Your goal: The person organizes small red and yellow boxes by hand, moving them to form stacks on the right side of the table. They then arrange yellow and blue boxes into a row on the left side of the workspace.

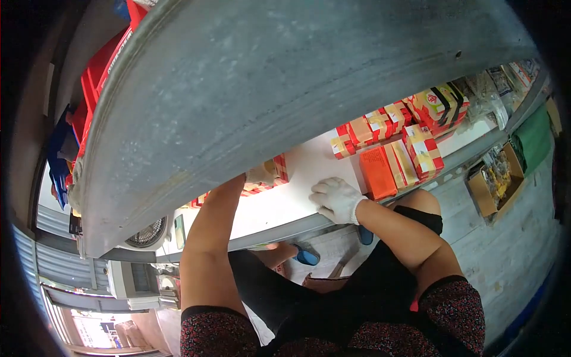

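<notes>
My left hand (pixel 260 174), in a white glove, reaches under the edge of a grey metal shelf. It is against a red-and-tan taped box (pixel 281 169) on the white tabletop (pixel 297 199). The shelf hides part of this hand, so its grip cannot be made out. On the bare tabletop rests my right hand (pixel 337 200), also gloved, with fingers loosely bent, a little apart and holding nothing. Just right of it lies an orange-red box (pixel 377 173), beside more taped boxes (pixel 423 152).
The metal shelf (pixel 285 77) hangs low over the table. A larger taped box (pixel 437 109) stands at the back right. An open carton of small packets (pixel 496 181) sits on the floor at right. A fan (pixel 147 233) and a phone (pixel 179 231) are at left.
</notes>
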A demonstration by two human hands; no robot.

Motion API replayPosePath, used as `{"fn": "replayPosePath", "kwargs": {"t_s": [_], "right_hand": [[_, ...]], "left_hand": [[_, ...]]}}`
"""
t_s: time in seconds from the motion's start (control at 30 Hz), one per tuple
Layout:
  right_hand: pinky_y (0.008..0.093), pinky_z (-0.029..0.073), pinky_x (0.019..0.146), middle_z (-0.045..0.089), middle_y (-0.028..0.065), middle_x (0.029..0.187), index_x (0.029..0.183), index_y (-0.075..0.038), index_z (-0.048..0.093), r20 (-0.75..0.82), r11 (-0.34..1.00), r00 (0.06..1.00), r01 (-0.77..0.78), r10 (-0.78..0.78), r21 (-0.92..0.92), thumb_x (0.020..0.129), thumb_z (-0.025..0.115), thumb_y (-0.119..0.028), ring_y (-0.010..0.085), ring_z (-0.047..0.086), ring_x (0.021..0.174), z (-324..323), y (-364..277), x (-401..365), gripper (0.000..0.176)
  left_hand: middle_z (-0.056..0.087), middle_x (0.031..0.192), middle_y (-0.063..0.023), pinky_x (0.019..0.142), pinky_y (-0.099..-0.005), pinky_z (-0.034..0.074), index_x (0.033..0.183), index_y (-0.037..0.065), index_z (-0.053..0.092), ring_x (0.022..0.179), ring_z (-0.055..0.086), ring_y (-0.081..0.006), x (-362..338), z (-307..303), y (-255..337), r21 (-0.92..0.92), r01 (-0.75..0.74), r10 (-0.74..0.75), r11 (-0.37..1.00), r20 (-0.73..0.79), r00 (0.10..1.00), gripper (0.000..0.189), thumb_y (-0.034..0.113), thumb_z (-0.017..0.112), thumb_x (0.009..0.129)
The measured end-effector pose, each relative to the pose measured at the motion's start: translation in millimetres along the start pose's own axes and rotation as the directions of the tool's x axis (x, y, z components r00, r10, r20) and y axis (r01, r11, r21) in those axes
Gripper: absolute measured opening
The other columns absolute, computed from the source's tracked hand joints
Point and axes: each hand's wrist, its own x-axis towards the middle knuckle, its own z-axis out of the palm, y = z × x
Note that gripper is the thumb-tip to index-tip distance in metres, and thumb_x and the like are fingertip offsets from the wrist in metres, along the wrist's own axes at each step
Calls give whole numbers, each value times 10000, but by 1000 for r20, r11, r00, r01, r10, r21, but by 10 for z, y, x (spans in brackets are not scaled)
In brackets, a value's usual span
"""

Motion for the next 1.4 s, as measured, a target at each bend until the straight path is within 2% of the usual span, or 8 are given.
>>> {"fn": "replayPosePath", "kwargs": {"t_s": [0.33, 0.4, 0.43, 0.53, 0.8, 1.23, 1.33, 1.4], "right_hand": [[516, 442, 1157, 654, 116, 1302, 1206, -99, 697, -27, 1000, 1000, 8, -8, -14, 912, 732, -287, 351, 591, 1307, 28, 0, 4, 352], [511, 451, 1142, 663, 119, 1269, 1177, -89, 708, -54, 1000, 998, 11, -12, -13, 901, 740, -284, 347, 600, 1280, 28, 5, -8, 339], [511, 451, 1141, 662, 119, 1266, 1177, -89, 709, -63, 1000, 998, 16, -18, -23, 902, 740, -285, 349, 600, 1279, 30, 5, -11, 340], [512, 450, 1141, 661, 121, 1261, 1178, -89, 710, -80, 999, 996, 25, -28, -40, 902, 741, -288, 352, 599, 1278, 25, 30, -15, 342], [515, 443, 1142, 655, 117, 1239, 1171, -92, 709, -80, 999, 997, 15, -18, -30, 906, 741, -296, 346, 597, 1283, 40, 5, 9, 336], [537, 409, 1208, 631, 112, 1402, 1282, -115, 675, -13, 999, 1000, -1, 0, -34, 950, 708, -298, 355, 557, 1380, -10, -15, 53, 381], [534, 399, 1221, 625, 112, 1425, 1290, -118, 676, -1, 1000, 1000, -8, 8, -15, 952, 705, -299, 352, 551, 1394, 20, -8, -5, 384], [531, 394, 1227, 624, 109, 1429, 1289, -120, 677, 14, 1000, 1000, -11, 11, -9, 951, 706, -298, 348, 548, 1398, -31, -3, -5, 383]], "left_hand": [[395, 1671, -314, 1281, -529, 384, 1766, 112, 161, 1563, 376, -462, 36, -1039, 1032, -154, -30, 27, 988, -17, 999, 1391, 538, 871, 648], [353, 1710, -306, 1298, -508, 363, 1768, 99, 147, 1601, 329, -462, 89, -1541, 1194, -393, -7, 173, 920, 390, 905, 1414, 559, 878, 648], [353, 1710, -306, 1298, -508, 363, 1768, 99, 147, 1601, 329, -462, 189, -1426, 1262, -393, -10, 176, 919, 388, 905, 1414, 559, 878, 648], [287, 1748, -309, 1321, -504, 331, 1772, 93, 116, 1625, 296, -458, 644, -723, 1389, -94, -134, 119, 986, -151, 981, 1462, 602, 888, 639], [111, 1800, -304, 1343, -439, 298, 1757, 19, 75, 1669, 192, -452, 830, -133, 1365, -623, -261, 69, 738, -315, 947, 1545, 548, 940, 592], [-7, 1807, -324, 1311, -457, 368, 1747, -7, 2, 1642, 257, -490, 641, -463, 1402, -598, -257, 154, 759, -219, 963, 1575, 527, 961, 617], [39, 1816, -300, 1326, -465, 341, 1753, 12, -11, 1662, 223, -457, 454, -604, 1218, -395, -197, 166, 897, -114, 980, 1566, 567, 943, 643], [98, 1818, -276, 1347, -473, 293, 1767, 61, 15, 1671, 203, -441, 157, -1240, 930, -468, -36, 238, 883, 380, 894, 1557, 593, 937, 631]]}}
